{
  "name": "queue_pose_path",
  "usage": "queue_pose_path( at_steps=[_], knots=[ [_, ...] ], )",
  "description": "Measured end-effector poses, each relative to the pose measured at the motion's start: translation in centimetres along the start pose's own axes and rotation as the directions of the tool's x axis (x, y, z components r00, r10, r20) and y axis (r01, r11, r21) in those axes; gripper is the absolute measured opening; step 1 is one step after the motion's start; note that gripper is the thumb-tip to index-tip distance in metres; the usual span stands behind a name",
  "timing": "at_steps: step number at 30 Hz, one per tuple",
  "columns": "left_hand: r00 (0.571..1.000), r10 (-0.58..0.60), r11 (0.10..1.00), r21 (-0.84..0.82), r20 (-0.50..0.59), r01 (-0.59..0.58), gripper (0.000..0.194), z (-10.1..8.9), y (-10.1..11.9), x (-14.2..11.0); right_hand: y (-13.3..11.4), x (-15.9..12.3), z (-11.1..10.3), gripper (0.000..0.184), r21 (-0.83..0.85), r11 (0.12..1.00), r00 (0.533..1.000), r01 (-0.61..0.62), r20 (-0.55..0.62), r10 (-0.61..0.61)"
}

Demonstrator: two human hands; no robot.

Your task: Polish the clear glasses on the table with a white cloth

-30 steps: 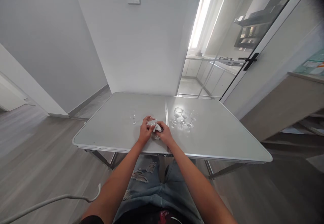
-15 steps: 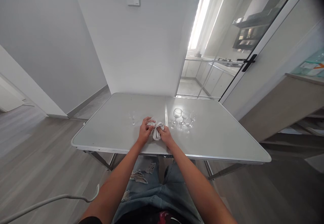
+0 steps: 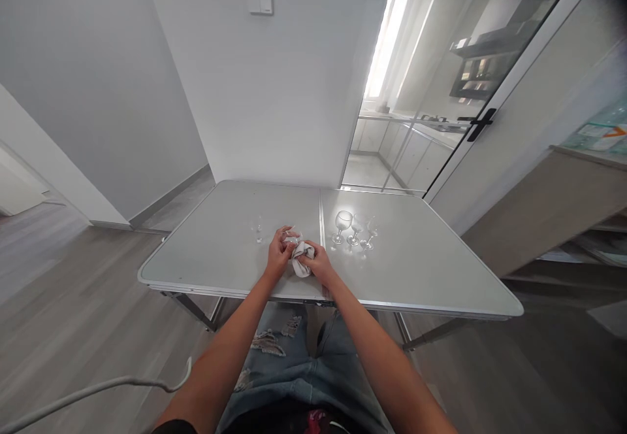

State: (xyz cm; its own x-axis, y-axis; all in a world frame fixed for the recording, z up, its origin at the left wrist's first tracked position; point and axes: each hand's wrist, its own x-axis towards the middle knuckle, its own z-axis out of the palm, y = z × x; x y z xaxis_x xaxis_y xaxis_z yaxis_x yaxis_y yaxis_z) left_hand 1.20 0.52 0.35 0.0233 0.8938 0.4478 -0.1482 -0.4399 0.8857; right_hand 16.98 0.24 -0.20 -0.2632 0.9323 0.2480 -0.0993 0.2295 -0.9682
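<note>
Near the middle of the folding table [image 3: 210, 251], my left hand [image 3: 280, 251] is closed around a clear glass [image 3: 294, 235], most of it hidden by fingers and cloth. My right hand [image 3: 317, 261] grips a crumpled white cloth [image 3: 302, 265] and presses it against the near side of that glass. To the right of my hands stand three stemmed glasses in a cluster: a wine glass [image 3: 343, 221], a second one [image 3: 355, 230] and a third [image 3: 369, 234]. On the left, a small clear glass [image 3: 259, 231] stands apart, its outline faint.
A metal-edged seam [image 3: 321, 212] runs across the tabletop between my hands and the glass cluster. Beyond the table are a white wall [image 3: 279, 107] and a glazed door with a black handle [image 3: 481, 124]. A wooden shelf [image 3: 539, 205] stands at the right; a pale cable [image 3: 108, 385] hangs at lower left.
The cloth has shifted slightly left and toward me against the glass, with my right hand turning along. My left hand keeps its hold, and the standing glasses stay in place.
</note>
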Motion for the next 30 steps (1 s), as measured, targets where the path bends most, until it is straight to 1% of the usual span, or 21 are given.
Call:
queue_pose_path(
  at_steps=[2, 4, 7, 10, 13, 16, 19, 22, 26, 27, 30],
  knots=[
    [1.0, -0.007, 1.0, 0.029, -0.015, 0.007, 0.066, 0.0, 0.0, 0.0, -0.4, -0.1, 0.1, 0.039, -0.12, 0.99, 0.997, 0.071, -0.032, -0.076],
    [1.0, -0.016, 0.999, 0.039, -0.019, 0.017, 0.067, 0.1, -0.1, 0.1, -0.5, -0.1, 0.1, 0.04, -0.161, 0.982, 0.993, 0.096, -0.047, -0.105],
    [1.0, -0.02, 1.0, 0.008, -0.015, 0.021, 0.066, 0.1, -0.6, 0.2, 0.1, 0.1, 0.0, 0.031, -0.167, 0.984, 0.995, 0.069, -0.064, -0.081],
    [0.999, -0.038, 0.999, -0.037, 0.011, 0.039, 0.066, 0.0, -1.1, 0.5, 1.0, 0.2, -0.1, 0.041, -0.175, 0.984, 0.993, 0.021, -0.113, -0.042],
    [0.997, -0.072, 0.995, -0.062, 0.031, 0.073, 0.069, -0.1, -1.4, 0.6, 1.7, 0.4, -0.2, 0.046, -0.157, 0.987, 0.991, 0.018, -0.126, -0.038],
    [0.992, -0.118, 0.992, -0.033, 0.046, 0.12, 0.073, -0.1, -1.6, 0.7, 2.3, 0.5, -0.3, 0.047, -0.142, 0.99, 0.988, 0.018, -0.148, -0.04],
    [0.988, -0.144, 0.989, -0.012, 0.048, 0.145, 0.071, 0.0, -1.7, 0.7, 2.6, 0.7, -0.3, 0.048, -0.089, 0.996, 0.987, -0.004, -0.16, -0.01],
    [0.994, -0.108, 0.993, -0.05, 0.009, 0.108, 0.072, 0.1, -1.4, 0.6, 2.5, 0.8, -0.3, 0.049, 0.004, 1.0, 0.982, -0.017, -0.187, 0.017],
    [0.998, -0.054, 0.993, -0.105, -0.039, 0.05, 0.07, 0.3, -0.7, 0.4, 1.4, 0.6, -0.3, 0.051, 0.078, 0.996, 0.94, 0.053, -0.34, -0.024],
    [0.997, -0.048, 0.994, -0.103, -0.054, 0.042, 0.069, 0.3, -0.4, 0.4, 1.2, 0.5, -0.4, 0.05, 0.083, 0.994, 0.933, 0.071, -0.359, -0.037],
    [0.993, -0.041, 0.995, -0.096, -0.109, 0.031, 0.065, 0.3, -0.1, 0.4, 0.8, 0.3, -0.4, 0.049, 0.069, 0.993, 0.929, 0.091, -0.366, -0.06]
  ],
)
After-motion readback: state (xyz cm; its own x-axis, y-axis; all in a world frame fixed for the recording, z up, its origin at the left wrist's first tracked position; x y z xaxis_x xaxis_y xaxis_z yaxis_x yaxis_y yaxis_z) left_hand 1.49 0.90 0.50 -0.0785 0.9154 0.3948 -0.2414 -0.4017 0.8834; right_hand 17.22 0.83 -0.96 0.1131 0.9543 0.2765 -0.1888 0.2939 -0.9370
